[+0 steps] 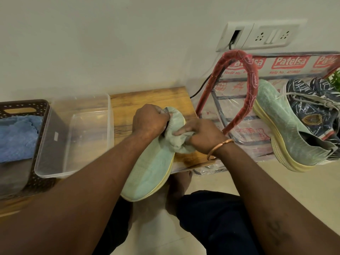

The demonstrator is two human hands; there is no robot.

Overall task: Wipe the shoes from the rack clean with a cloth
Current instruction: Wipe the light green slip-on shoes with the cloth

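A mint-green shoe (150,172) with a pale yellow sole lies across the front edge of a low wooden board (147,100), toe pointing toward me. My left hand (150,120) grips its heel collar. My right hand (202,135), a copper bangle on the wrist, holds a bunched grey-green cloth (181,142) against the shoe's heel and side. Its matching shoe (283,129) rests on the plastic-wrapped red rack (246,78) at the right, beside a dark blue patterned shoe (311,111).
A clear plastic tub (55,162) stands left of the shoe on the board. Further left a dark perforated basket (24,107) holds a blue towel (16,137). A white socket panel (257,36) with a black cable is on the wall. My legs and the tiled floor lie below.
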